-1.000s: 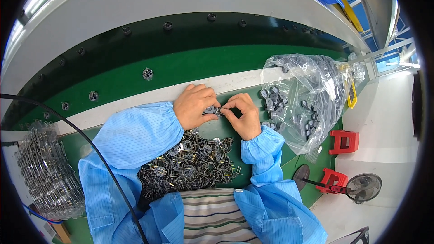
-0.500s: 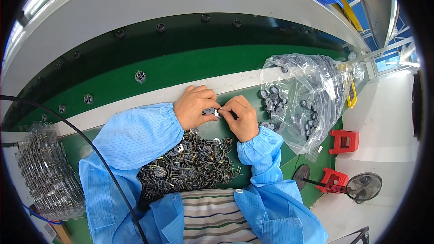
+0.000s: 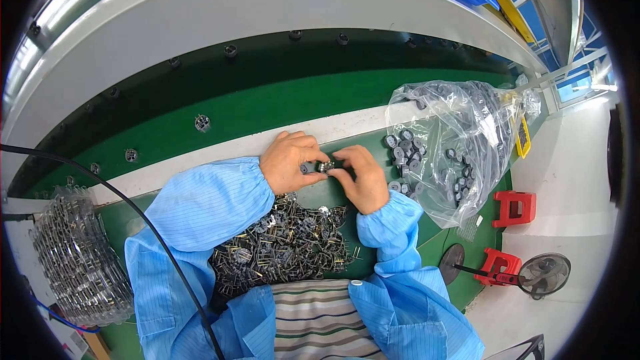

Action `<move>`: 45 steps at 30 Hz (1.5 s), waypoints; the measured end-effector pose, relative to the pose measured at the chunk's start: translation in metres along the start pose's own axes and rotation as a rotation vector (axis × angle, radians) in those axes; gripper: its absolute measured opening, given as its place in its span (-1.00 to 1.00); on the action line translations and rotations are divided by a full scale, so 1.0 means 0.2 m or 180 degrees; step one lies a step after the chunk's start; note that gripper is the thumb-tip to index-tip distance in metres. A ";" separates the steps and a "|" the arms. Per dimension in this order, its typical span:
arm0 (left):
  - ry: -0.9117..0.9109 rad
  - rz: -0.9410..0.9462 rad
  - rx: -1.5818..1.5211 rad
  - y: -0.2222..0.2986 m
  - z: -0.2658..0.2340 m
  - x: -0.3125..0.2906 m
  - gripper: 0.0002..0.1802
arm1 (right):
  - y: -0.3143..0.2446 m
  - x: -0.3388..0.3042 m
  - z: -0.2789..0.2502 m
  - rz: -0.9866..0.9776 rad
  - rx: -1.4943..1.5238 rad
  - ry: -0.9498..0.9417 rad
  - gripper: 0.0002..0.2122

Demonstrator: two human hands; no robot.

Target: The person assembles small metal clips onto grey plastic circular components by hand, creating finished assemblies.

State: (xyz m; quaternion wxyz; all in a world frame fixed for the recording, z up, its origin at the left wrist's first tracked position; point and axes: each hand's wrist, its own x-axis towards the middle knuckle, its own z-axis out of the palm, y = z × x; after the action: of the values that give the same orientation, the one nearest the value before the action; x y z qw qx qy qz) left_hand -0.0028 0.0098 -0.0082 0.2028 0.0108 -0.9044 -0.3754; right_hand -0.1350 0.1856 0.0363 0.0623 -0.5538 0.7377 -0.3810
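Over the near edge of the white rail, my left hand (image 3: 291, 162) is curled round a grey round cap (image 3: 306, 168). At its fingertips sits a small black part with metal pins (image 3: 325, 167), held between both hands. My right hand (image 3: 364, 179) closes on that part from the right, its thumb touching the lower side; the exact finger contact is partly hidden. Just below my hands, a heap of black pinned parts (image 3: 287, 247) lies on the green table (image 3: 327, 192). Loose grey round caps (image 3: 405, 150) spill from a clear plastic bag (image 3: 453, 120) at the right.
Beyond the white rail (image 3: 260, 144), a green belt (image 3: 267, 103) carries several spaced round parts. Stacked clear trays (image 3: 80, 260) stand at the left, and a black cable (image 3: 127, 203) crosses my left sleeve. Red stools (image 3: 515, 209) and a fan (image 3: 543, 275) are at the right.
My right thumb and index finger have spread apart around the small pinned part, which now shows more fully. The grey cap sits deeper in my left hand. Parts on the belt have shifted slightly.
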 end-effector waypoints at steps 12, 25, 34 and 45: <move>0.0350 -0.1400 0.0804 -0.33 -0.38 0.05 -0.59 | -0.02 -0.11 -0.24 0.0028 0.0080 -0.2070 -0.78; -0.1036 0.0275 0.0691 0.04 -0.21 0.02 -0.60 | 0.10 0.05 -0.02 -0.0667 -0.0377 0.0090 -0.82; -0.0651 0.0621 0.0777 0.06 -0.15 0.02 -0.76 | 0.12 0.02 -0.08 -0.0365 0.0266 -0.0632 -0.82; 0.0038 0.0047 0.0575 0.03 -0.07 0.00 -0.75 | 0.12 0.04 0.00 -0.0455 -0.0199 -0.0325 -0.76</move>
State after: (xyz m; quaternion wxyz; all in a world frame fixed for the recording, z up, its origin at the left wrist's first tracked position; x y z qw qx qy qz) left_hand 0.0033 0.0056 0.0044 0.2091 0.0246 -0.9334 -0.2907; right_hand -0.1560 0.1802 0.0239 0.0552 -0.6255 0.7037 -0.3325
